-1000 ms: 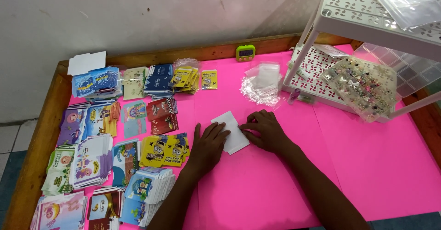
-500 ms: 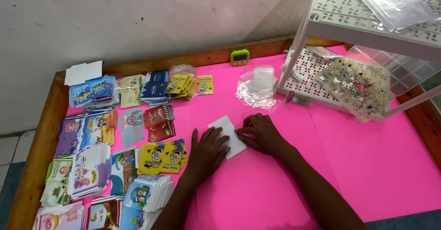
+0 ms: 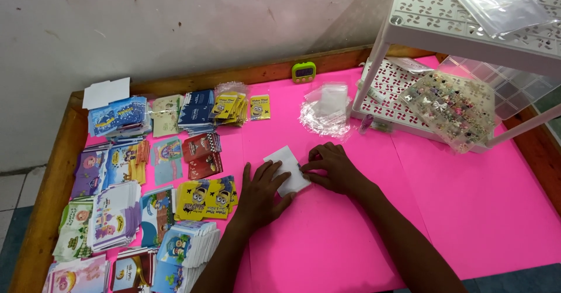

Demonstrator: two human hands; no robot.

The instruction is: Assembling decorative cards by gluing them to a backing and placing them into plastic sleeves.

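The white paper card (image 3: pixel 286 169) lay flat on the pink table cover (image 3: pixel 467 211), near the middle, its long axis running from far-left to near-right. The left hand (image 3: pixel 261 192) rested open with fingers spread across the card's near-left part, apparently pinning it down. The right hand (image 3: pixel 331 165) curled at its right edge, fingertips pinching or pressing there; which, I cannot tell. Stacks of colourful printed packets (image 3: pixel 198 198) sat just left.

A small white paper (image 3: pixel 286 167) lay flat on the pink table surface (image 3: pixel 467 211), tilted so its long axis ran from ten o'clock to four o'clock, corners partly covered.
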